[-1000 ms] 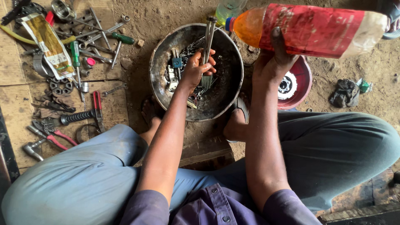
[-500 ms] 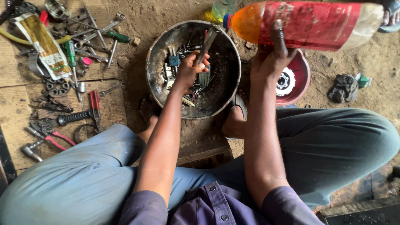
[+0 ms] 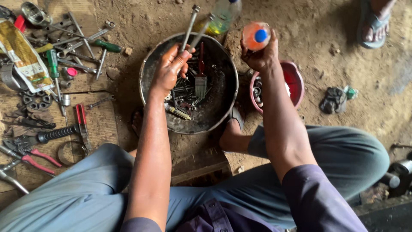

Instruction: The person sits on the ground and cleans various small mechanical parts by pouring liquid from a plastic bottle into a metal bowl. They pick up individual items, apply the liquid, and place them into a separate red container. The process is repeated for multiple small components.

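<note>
- The metal rods (image 3: 189, 26), two long thin ones, were in my left hand (image 3: 168, 68), which was closed around their lower ends; they rose tilted up and away from me, over the far rim of the pan.
- The bottle (image 3: 255, 36), a plastic one with orange-red liquid and a blue cap, was gripped in my right hand (image 3: 261, 56), fingers wrapped round it, its capped end turned up toward my head so I saw it nearly end-on.
- My left hand hung just above the round dark metal pan (image 3: 219, 107), which sat on the dirt floor between my knees.
- In the pan lay a paintbrush (image 3: 201, 79) with a red handle, springs, bolts and other small oily parts; I could not tell them all apart.
- Just right of the pan, under my right forearm, stood a red bowl (image 3: 296, 81) with a few metal pieces in it.
- Beyond the pan's far rim stood another clear bottle (image 3: 223, 15) holding yellowish liquid.
- On the wooden boards to my left lay wrenches (image 3: 79, 41), a green-handled screwdriver (image 3: 52, 62), red-handled pliers (image 3: 80, 118) and a yellow packet (image 3: 23, 56).
- A dark rag (image 3: 334, 99) lay on the dirt to the right, well apart from the bowl.
- At the top right another person's foot in a sandal (image 3: 374, 23) showed.
</note>
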